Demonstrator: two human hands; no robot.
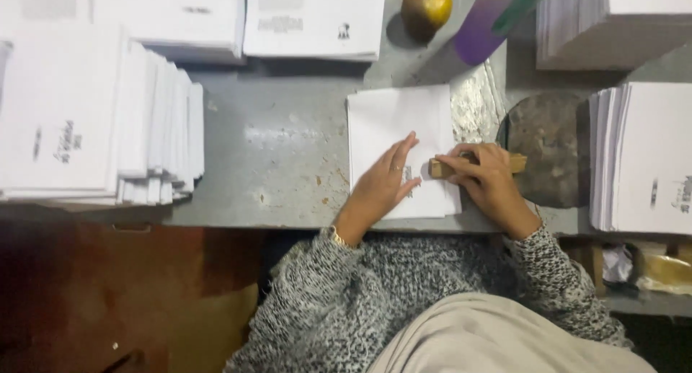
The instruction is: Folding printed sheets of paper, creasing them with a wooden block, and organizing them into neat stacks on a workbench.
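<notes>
A folded white paper sheet point(393, 124) lies on the grey metal table point(274, 149) in front of me. My left hand point(382, 185) rests flat on the sheet's lower part, fingers spread and pointing up-right. My right hand point(486, 175) grips a small wooden stick point(515, 162) laid across the sheet's right edge, its left end showing beside my fingers. Both arms wear grey knitted sleeves.
Stacks of printed white sheets stand at left point(94, 121), top point(313, 20), top right point(613, 27) and right point(641, 157). A round dark worn pad point(551, 146) lies right of the sheet. A yellow-brown round object point(427, 7) and a purple cylinder point(486, 23) sit at the back.
</notes>
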